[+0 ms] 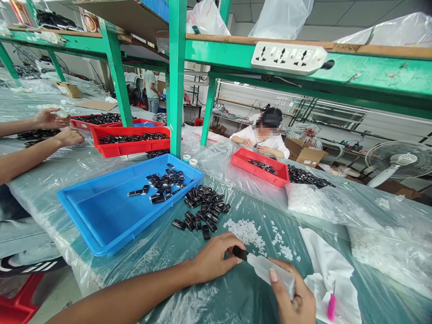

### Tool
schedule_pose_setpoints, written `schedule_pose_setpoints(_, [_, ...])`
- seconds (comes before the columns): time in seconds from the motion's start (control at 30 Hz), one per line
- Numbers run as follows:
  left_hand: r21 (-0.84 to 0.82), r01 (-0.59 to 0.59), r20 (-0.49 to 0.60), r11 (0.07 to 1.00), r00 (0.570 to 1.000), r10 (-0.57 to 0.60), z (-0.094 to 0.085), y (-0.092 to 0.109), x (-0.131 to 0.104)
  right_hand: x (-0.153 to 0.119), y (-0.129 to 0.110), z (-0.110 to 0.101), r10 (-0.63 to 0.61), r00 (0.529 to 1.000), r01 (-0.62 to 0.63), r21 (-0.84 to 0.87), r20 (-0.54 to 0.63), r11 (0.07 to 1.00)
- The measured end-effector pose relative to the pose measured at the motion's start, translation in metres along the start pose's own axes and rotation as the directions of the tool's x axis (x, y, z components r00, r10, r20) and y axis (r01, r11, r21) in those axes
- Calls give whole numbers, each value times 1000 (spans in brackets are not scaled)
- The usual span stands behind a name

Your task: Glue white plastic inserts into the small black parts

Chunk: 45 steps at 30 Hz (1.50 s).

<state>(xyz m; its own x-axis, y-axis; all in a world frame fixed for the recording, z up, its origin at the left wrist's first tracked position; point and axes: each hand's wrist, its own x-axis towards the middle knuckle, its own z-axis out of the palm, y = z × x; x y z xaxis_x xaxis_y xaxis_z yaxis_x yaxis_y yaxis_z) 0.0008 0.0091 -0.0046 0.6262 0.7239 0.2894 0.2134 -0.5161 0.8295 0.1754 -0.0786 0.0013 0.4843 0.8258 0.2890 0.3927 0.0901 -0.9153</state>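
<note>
My left hand (216, 257) pinches a small black piece (240, 253) between thumb and fingertips. In my right hand (293, 292) is a translucent squeeze bottle (270, 271), its tip touching or very near the black piece. Just beyond my hands lie a scatter of small white pieces (248, 234) and a pile of black pieces (205, 207) on the plastic-covered table (189, 299). The blue tray (111, 216) at the left holds more black pieces at its far right end.
A white cloth (332, 274) with a pink-handled tool (331, 307) lies at right, near bags of white pieces (308, 202). Red trays (135, 146) and another person's hands (50, 119) are at left. Green posts (177, 90) rise ahead; a person (266, 132) sits opposite.
</note>
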Motion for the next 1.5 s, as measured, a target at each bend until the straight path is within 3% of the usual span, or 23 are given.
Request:
schedule_pose_setpoints(0.3, [76,83,61,994,994,-88,0,2,-1,-5,-2,-1,-29,998,30,-15,51,999])
schedule_pose_setpoints(0.53, [46,-22,94,999,995,18,-2,5,-2,-6,1,0,-114,993,113,-52,-26,992])
schedule_pose_setpoints(0.9, [41,69,76,997,995,-72,-2,6,-1,-5,-1,0,-29,999,28,-25,-13,999])
schedule_pose_setpoints(1.23, [49,64,50,997,997,-66,-3,4,-1,4,-4,0,219,972,-227,95,82,969])
schedule_pose_setpoints(1.5, [57,55,35,997,998,-57,-2,4,-1,-1,-3,-1,111,994,-112,19,21,994])
